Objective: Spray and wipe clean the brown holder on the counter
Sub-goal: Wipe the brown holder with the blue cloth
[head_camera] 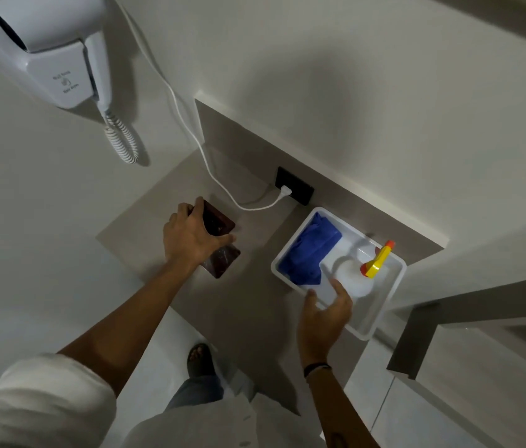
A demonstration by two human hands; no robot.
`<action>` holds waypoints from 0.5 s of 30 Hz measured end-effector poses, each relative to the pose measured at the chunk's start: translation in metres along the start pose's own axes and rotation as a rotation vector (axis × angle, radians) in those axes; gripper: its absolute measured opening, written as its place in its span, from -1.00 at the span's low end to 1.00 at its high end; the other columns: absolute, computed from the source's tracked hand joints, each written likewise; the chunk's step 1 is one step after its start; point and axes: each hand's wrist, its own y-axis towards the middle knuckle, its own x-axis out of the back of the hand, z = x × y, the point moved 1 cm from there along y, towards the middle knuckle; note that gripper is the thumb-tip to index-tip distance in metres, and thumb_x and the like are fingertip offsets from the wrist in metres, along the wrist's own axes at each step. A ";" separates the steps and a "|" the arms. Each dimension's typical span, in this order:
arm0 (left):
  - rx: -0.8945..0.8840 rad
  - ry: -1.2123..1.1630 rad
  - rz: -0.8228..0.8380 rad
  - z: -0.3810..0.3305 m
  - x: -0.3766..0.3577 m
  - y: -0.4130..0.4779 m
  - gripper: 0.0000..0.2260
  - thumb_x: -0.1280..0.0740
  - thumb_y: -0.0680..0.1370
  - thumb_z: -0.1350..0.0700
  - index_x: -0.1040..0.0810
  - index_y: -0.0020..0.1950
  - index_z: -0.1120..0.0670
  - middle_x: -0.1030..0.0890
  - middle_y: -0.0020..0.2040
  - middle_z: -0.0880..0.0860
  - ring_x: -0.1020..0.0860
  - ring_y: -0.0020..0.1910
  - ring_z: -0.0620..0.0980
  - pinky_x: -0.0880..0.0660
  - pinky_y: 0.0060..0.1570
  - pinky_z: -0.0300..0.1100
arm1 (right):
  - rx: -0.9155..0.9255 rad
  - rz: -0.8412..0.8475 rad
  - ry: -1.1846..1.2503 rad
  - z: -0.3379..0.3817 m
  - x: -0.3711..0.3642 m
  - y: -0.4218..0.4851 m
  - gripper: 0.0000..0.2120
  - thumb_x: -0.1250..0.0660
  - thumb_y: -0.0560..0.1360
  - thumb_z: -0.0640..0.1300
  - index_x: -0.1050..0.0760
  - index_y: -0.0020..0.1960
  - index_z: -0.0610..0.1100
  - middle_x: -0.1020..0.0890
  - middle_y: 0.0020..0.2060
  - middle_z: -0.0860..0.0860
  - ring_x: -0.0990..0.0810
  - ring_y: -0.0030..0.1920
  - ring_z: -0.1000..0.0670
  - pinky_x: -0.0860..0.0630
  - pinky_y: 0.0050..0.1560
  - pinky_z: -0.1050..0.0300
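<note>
**While one hand steadies the brown holder, the other reaches for the spray bottle**

Seen from above, a person stands at a beige counter point(255, 302) set into a pale corner. The brown holder point(219, 240), a dark, glossy, box-like thing, sits on the counter toward its left end, near the wall. The left hand point(190, 237) lies over the top of it, fingers and thumb wrapped around its upper edges in a closed grip, most likely to keep it from sliding once cleaning starts.

To the right, well apart from the holder, a white tray point(381, 315) rests on the counter. Inside it, a folded blue cloth point(310, 253) fills the left part, and a white spray bottle point(354, 279) with a yellow and orange trigger stands in the right part. Keeping both in one tray puts spray and wipe within a single reach.

The right hand point(326, 308) hovers over the tray's near edge with fingers spread and loosely curved, holding nothing. It sits just beside the bottle's base, so picking up the bottle appears to be the step in hand; neither spraying nor wiping looks begun.

Behind the tray, a black wall socket point(300, 185) takes a white plug, its cord running up to a wall-mounted hair dryer point(48, 50) at the upper left.
</note>
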 end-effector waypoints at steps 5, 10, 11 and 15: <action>-0.008 -0.008 0.003 0.002 -0.002 0.001 0.03 -0.54 0.36 -0.42 -0.31 0.66 0.08 -0.51 0.40 0.26 -0.55 0.28 0.31 -0.50 0.29 0.21 | 0.273 0.400 -0.367 0.026 -0.052 0.050 -0.37 -0.32 0.63 -0.10 -0.18 0.63 -0.18 -0.27 0.62 -0.13 -0.20 0.64 -0.14 -0.19 0.64 -0.08; -0.022 0.000 -0.012 0.002 -0.008 0.004 0.03 -0.53 0.38 -0.41 -0.29 0.67 0.10 -0.50 0.41 0.26 -0.56 0.28 0.29 -0.49 0.34 0.20 | 0.341 0.590 -0.755 0.020 -0.083 0.114 -0.23 -0.30 0.64 -0.09 0.06 0.66 -0.27 -0.01 0.67 -0.23 0.01 0.67 -0.28 -0.06 0.67 -0.19; -0.023 0.005 -0.013 0.004 -0.009 0.005 0.03 -0.53 0.38 -0.42 -0.29 0.67 0.10 -0.50 0.41 0.25 -0.56 0.28 0.29 -0.50 0.35 0.19 | 0.344 0.622 -0.828 0.015 -0.086 0.121 -0.19 -0.30 0.64 -0.04 0.10 0.66 -0.28 0.04 0.67 -0.25 0.06 0.67 -0.29 -0.02 0.67 -0.20; -0.026 0.012 -0.023 0.008 -0.014 0.007 0.03 -0.53 0.39 -0.41 -0.27 0.69 0.09 -0.49 0.44 0.24 -0.55 0.32 0.27 -0.47 0.38 0.19 | 0.356 0.667 -0.953 -0.001 -0.095 0.136 -0.04 -0.34 0.59 0.14 0.18 0.66 -0.28 0.12 0.65 -0.31 0.09 0.66 -0.36 0.02 0.66 -0.24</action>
